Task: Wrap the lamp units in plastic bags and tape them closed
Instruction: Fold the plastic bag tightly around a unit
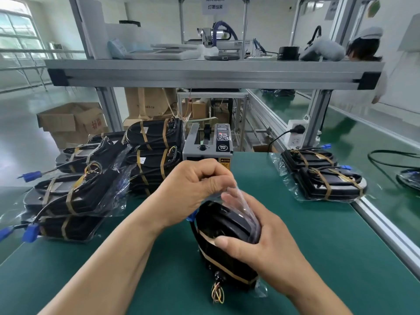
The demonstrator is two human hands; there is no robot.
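Observation:
A black lamp unit [218, 226] banded with brown tape stands on end on the green mat [318, 258], its coloured wires [217, 293] trailing at the near end. My right hand [256, 242] grips it from the right side. A clear plastic bag [238, 201] is folded over the unit's top. My left hand [195, 185] pinches the bag's upper edge just in front of the tape dispenser [208, 144].
Stacks of bagged lamp units [91, 185] lie at the left, some with blue connectors [30, 231]. Two bagged units [322, 176] lie at the right by the aluminium rail [386, 228]. A shelf beam [213, 73] crosses above. A person in a white cap [366, 46] stands at the far right.

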